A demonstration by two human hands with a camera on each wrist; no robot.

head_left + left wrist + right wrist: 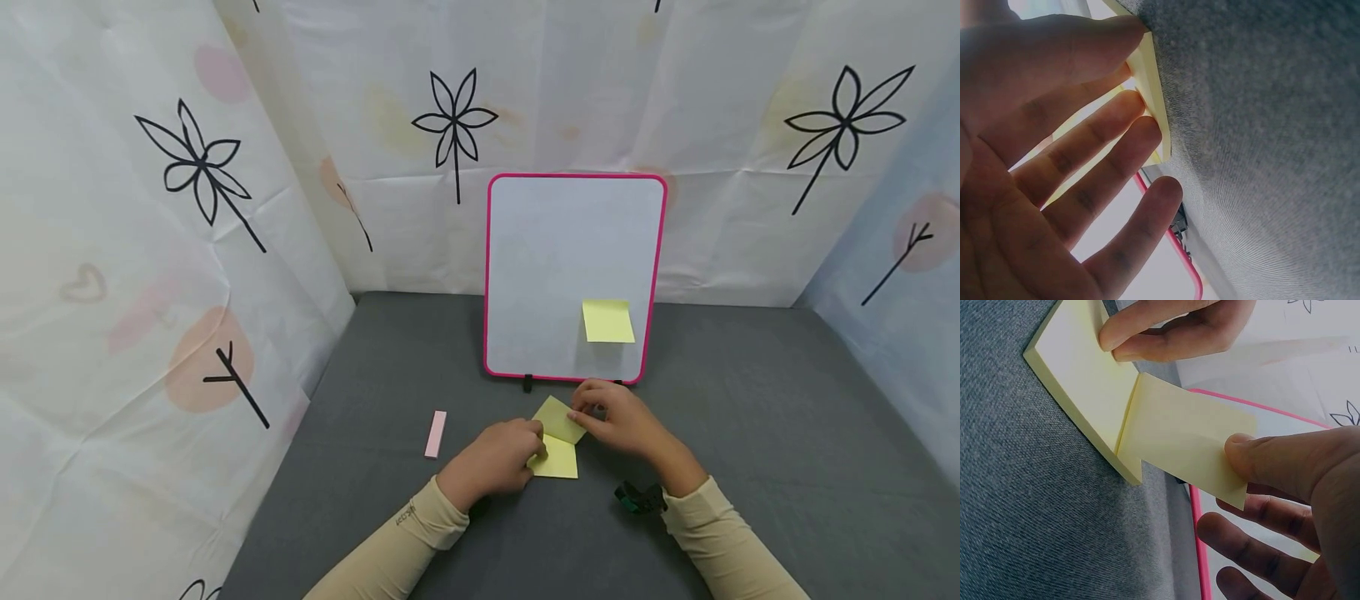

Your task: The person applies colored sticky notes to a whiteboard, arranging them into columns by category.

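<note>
A pad of yellow sticky notes lies on the dark cloth in front of the whiteboard. My left hand holds the pad at its left side, the thumb and fingertips against its edge in the left wrist view. Between thumb and forefinger, my right hand pinches the free end of the top sheet. That sheet is raised at a slant, and its other end still meets the pad along a crease. The remaining right fingers are spread beneath the sheet.
Behind the hands stands a whiteboard with a pink frame and small black feet. One yellow sticky note is stuck on its lower right. A narrow pale pink strip lies left of the pad. Patterned white cloth hangs around the table.
</note>
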